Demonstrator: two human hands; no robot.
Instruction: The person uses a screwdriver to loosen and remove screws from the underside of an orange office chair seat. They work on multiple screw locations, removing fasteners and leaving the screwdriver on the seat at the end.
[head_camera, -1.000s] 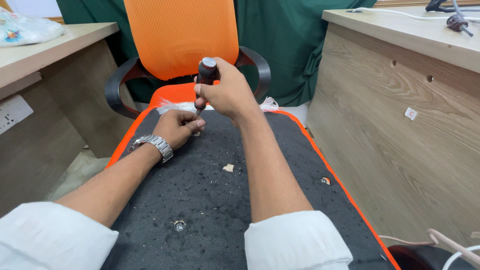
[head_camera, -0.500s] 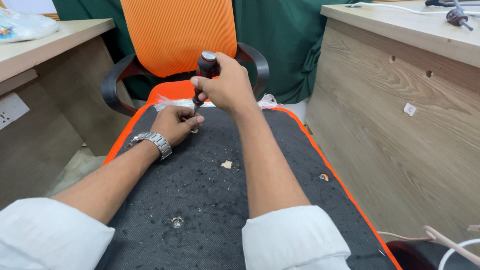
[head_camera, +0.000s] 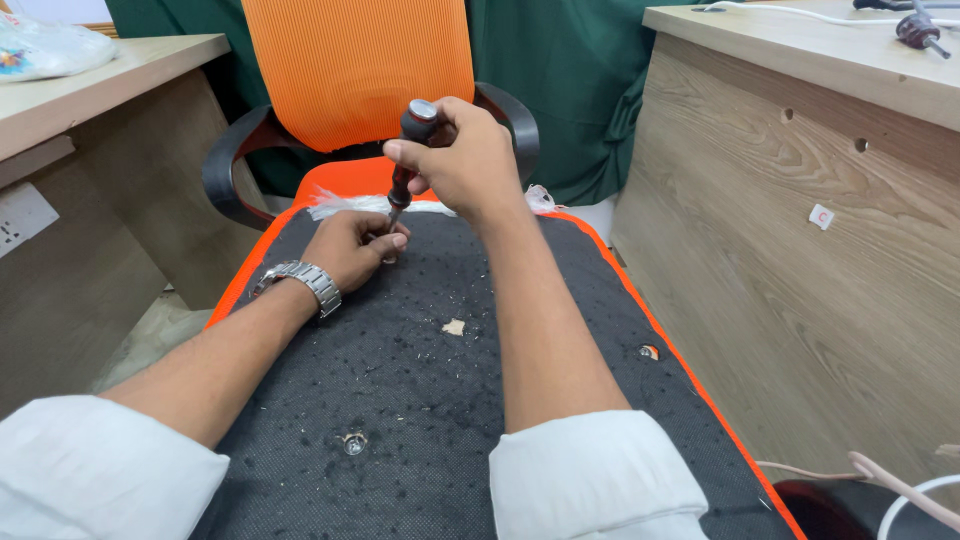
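1. A screwdriver with a dark red-and-black handle and a silver end cap (head_camera: 410, 150) is held almost upright, its thin metal shaft angled down to the far left part of the black fabric-covered seat base (head_camera: 430, 400).
2. The handle is gripped by the right hand (head_camera: 462, 165), fingers curled round it and the thumb laid across its near side.
3. The shaft's lower end is pinched by the fingertips of the left hand (head_camera: 350, 247), which is rested knuckles-up on the fabric; the tip itself is hidden between those fingers.
4. A silver metal-link wristwatch (head_camera: 300, 282) is worn on the left wrist, and two rolled white sleeves are seen at the bottom edge.
5. The seat base is shown flat, rough-textured and speckled with pale crumbs, edged by an orange rim (head_camera: 660, 340).
6. Two fittings are counted on it: one silver screw head (head_camera: 352, 442) near the lower middle and one small hole at the right edge (head_camera: 649, 352); one pale wood-like chip (head_camera: 454, 327) is seen between the forearms.
7. Behind, one orange mesh chair back (head_camera: 355, 65) with curved black armrests (head_camera: 225, 175) is seen against green cloth (head_camera: 570, 70).
8. Two light wood-grain desks are counted, one left (head_camera: 110, 70), one right (head_camera: 800, 250).
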